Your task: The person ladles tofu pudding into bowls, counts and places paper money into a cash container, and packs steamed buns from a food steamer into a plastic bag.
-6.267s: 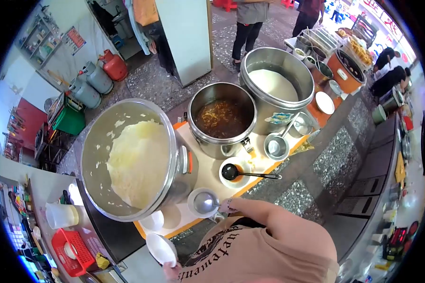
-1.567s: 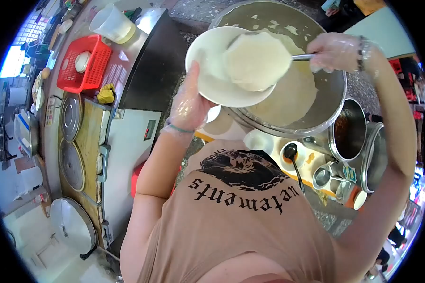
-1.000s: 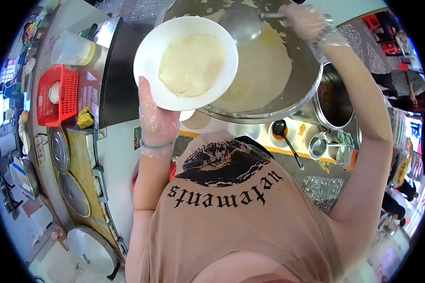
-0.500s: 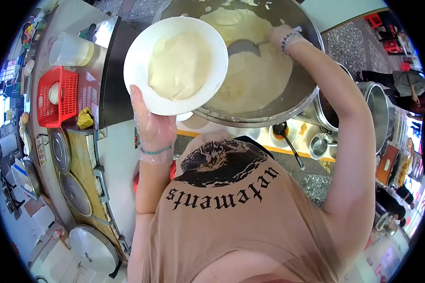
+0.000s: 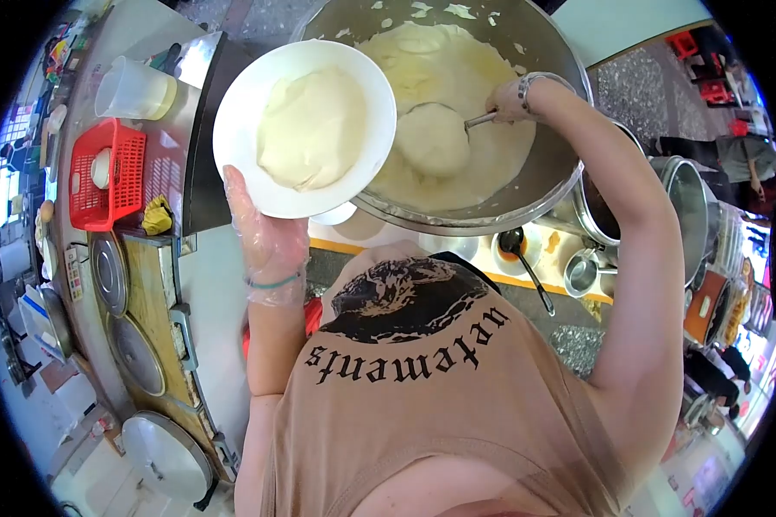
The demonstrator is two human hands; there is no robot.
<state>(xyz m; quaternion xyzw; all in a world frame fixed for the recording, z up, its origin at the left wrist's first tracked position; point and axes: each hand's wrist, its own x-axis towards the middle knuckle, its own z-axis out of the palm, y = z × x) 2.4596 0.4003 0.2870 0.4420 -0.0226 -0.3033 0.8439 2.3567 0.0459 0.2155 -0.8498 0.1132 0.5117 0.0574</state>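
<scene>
In a clear plastic glove, my left hand (image 5: 267, 237) grips the lower rim of a white bowl (image 5: 237, 159), which tilts toward the camera. A smooth, pale cream mass like soft bean curd (image 5: 312, 129) lies in it. My right hand (image 5: 510, 99), with a bracelet at the wrist, is closed on the handle of a metal ladle (image 5: 480, 120). The ladle's round head is filled with the same pale curd and sits at the surface of the curd (image 5: 500, 155) in a large metal pot (image 5: 550, 142). Bits of curd cling to the pot's inner wall.
A black ladle (image 5: 535, 280) rests in a container of dark sauce below the pot, beside a small saucepan (image 5: 582, 272). More metal pots (image 5: 685, 207) stand at the right. A red basket (image 5: 106, 177) and a plastic jug (image 5: 134, 90) are at the left.
The ladle head has come up from the hollow in the curd and is now full. My right hand has moved slightly down. The bowl has shifted a little left.
</scene>
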